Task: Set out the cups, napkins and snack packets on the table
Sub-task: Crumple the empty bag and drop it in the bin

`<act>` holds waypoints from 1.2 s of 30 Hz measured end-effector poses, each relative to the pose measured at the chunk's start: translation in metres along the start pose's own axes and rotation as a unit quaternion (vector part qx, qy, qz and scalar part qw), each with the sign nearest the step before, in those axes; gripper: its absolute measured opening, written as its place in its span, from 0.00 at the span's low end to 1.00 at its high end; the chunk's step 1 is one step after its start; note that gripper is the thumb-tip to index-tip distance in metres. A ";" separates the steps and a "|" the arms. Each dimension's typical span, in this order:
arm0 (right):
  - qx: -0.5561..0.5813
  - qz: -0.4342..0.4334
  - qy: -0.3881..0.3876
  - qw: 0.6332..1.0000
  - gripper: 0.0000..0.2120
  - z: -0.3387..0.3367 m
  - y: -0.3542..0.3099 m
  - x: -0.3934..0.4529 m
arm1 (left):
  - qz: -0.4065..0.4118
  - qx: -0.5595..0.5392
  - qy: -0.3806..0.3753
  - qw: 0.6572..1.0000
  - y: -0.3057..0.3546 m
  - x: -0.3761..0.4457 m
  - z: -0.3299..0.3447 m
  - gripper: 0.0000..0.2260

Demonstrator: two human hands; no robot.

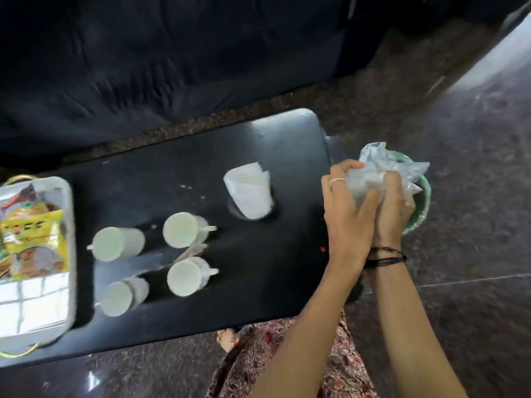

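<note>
Several white cups stand on the black table point(258, 268), among them one point(117, 243) at the left and one point(186, 275) nearer me. A holder of white napkins point(248, 192) stands further right. Yellow snack packets point(34, 239) lie in a white tray point(43, 305) at the table's left end. Past the table's right edge, my left hand point(347, 214) and my right hand point(392, 208) together grip a crumpled clear plastic bag point(385, 168). The bag is held above a green bowl point(422, 202).
A dark sofa point(172, 58) runs along the far side of the table. Brown speckled stone floor point(474, 254) lies to the right and in front. My patterned clothing point(287, 354) shows at the table's near edge. The frame is blurred.
</note>
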State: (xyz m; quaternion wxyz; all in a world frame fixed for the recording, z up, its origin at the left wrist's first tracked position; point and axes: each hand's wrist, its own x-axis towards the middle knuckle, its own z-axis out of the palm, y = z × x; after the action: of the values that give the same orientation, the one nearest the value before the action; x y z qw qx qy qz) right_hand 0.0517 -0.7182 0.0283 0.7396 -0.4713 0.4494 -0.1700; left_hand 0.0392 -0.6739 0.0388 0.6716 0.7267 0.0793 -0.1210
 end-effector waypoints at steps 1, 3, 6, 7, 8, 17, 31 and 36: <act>-0.013 0.007 0.007 1.000 0.10 -0.010 -0.003 0.022 | -0.004 0.025 0.005 1.000 -0.004 0.007 0.022 0.14; -0.061 0.027 0.003 0.998 0.08 -0.031 -0.004 0.067 | -0.024 0.081 0.018 0.996 -0.021 0.022 0.063 0.14; -0.246 0.068 0.017 0.967 0.22 -0.065 0.014 0.128 | -0.092 0.119 0.041 0.988 -0.054 0.048 0.112 0.15; -0.315 0.079 0.024 0.945 0.28 -0.074 0.020 0.143 | -0.121 0.116 0.046 0.985 -0.067 0.057 0.124 0.15; -0.369 0.079 0.032 0.926 0.31 -0.082 0.027 0.157 | -0.149 0.114 0.044 0.981 -0.082 0.066 0.135 0.16; -0.309 0.290 0.053 0.904 0.44 -0.114 0.103 0.266 | -0.279 0.129 -0.079 0.948 -0.207 0.129 0.176 0.42; -0.350 0.061 0.070 0.932 0.05 -0.106 0.074 0.221 | -0.252 0.153 0.020 0.955 -0.148 0.097 0.168 0.11; -0.219 -0.025 0.007 0.975 0.11 -0.068 0.026 0.153 | -0.162 0.055 0.041 0.984 -0.085 0.067 0.121 0.08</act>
State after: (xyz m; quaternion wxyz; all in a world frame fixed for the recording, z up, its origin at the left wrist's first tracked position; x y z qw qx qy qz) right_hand 0.0736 -0.8456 -0.0816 0.6111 -0.6316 0.4687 -0.0894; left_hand 0.0710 -0.7904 -0.0695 0.5980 0.7447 0.2164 -0.2024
